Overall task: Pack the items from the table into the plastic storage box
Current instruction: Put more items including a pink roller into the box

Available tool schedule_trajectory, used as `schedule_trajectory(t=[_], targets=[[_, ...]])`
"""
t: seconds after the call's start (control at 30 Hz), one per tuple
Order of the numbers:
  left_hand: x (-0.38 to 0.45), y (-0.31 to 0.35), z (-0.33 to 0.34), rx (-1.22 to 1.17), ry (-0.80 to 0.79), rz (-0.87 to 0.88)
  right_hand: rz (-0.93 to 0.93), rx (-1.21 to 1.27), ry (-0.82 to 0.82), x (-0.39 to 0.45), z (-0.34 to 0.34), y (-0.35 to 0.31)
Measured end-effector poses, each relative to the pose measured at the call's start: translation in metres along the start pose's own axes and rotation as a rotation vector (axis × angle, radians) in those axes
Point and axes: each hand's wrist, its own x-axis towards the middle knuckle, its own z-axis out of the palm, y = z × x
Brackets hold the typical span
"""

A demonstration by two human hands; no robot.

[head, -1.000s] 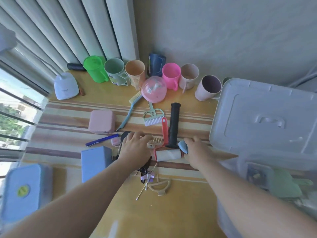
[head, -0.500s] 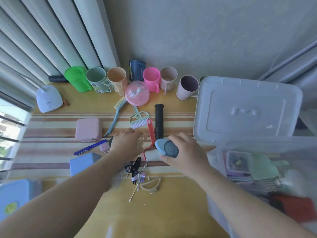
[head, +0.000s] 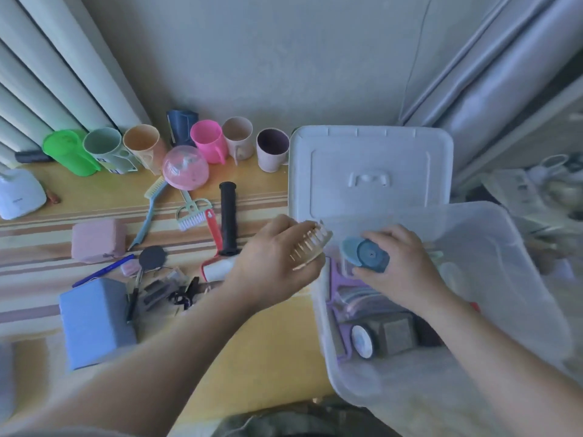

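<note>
My left hand (head: 277, 263) holds a beige toothed comb (head: 310, 246) at the left rim of the clear plastic storage box (head: 511, 279). Over the open box, my right hand (head: 400, 263) grips a round blue disc-shaped item (head: 366, 255). Inside the box lie a purple item (head: 339, 280), a grey block (head: 396, 335) and other blurred things. On the table stay a red lint roller (head: 214, 244), a black tube (head: 228, 216), two brushes (head: 192, 212), a pink case (head: 97, 239), a blue box (head: 94, 320) and a pile of small items (head: 164, 288).
The box's white lid (head: 369, 171) lies flat behind the box. A row of cups (head: 208, 143) and a green jug (head: 67, 151) line the wall, with a pink dome (head: 185, 167) in front. A white device (head: 19, 193) sits far left. Clutter lies at right.
Both hands rose off the table and swung right toward the box, the left one lifting the comb, the right one carrying the blue disc. The camera view turned right too.
</note>
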Motion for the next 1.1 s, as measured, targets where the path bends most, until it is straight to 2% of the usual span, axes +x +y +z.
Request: schedule_trajectory(t=[0.1,0.17,0.23,0.37,0.43,0.5,0.57,0.7,0.83,1.0,1.03,1.1], targets=[[-0.001,0.03,0.04,0.056,-0.065,0.051,0.084,-0.079,-0.264,-0.02,0.01,0.046],[0.001,0.042,0.06,0.107,-0.081,0.033,0.042,-0.147,-0.398,-0.028,0.026,0.058],[0.004,0.05,0.076,0.147,-0.083,0.0,-0.06,-0.174,-0.481,-0.03,0.045,0.058],[0.009,0.062,0.098,0.287,-0.176,-0.02,-0.231,-0.341,-0.535,-0.028,0.066,0.051],[0.005,0.064,0.106,0.376,-0.246,0.007,-0.226,-0.271,-0.556,-0.027,0.07,0.06],[-0.001,0.064,0.114,0.427,-0.298,-0.001,-0.173,-0.047,-0.614,-0.027,0.062,0.074],[-0.003,0.065,0.122,0.474,-0.33,-0.018,-0.105,0.105,-0.591,-0.026,0.047,0.095],[0.006,0.071,0.131,0.592,-0.388,-0.09,-0.065,0.213,-0.409,-0.029,0.0,0.117],[0.019,0.084,0.14,0.636,-0.423,-0.185,-0.227,0.223,-0.402,-0.032,-0.018,0.109],[0.022,0.093,0.154,0.652,-0.293,-0.238,-0.329,0.155,-0.297,-0.038,0.008,0.102],[0.021,0.093,0.155,0.675,-0.282,-0.23,-0.341,0.141,-0.263,-0.038,0.014,0.101],[0.015,0.091,0.156,0.736,-0.211,-0.05,-0.37,0.123,-0.176,-0.037,0.023,0.102]])
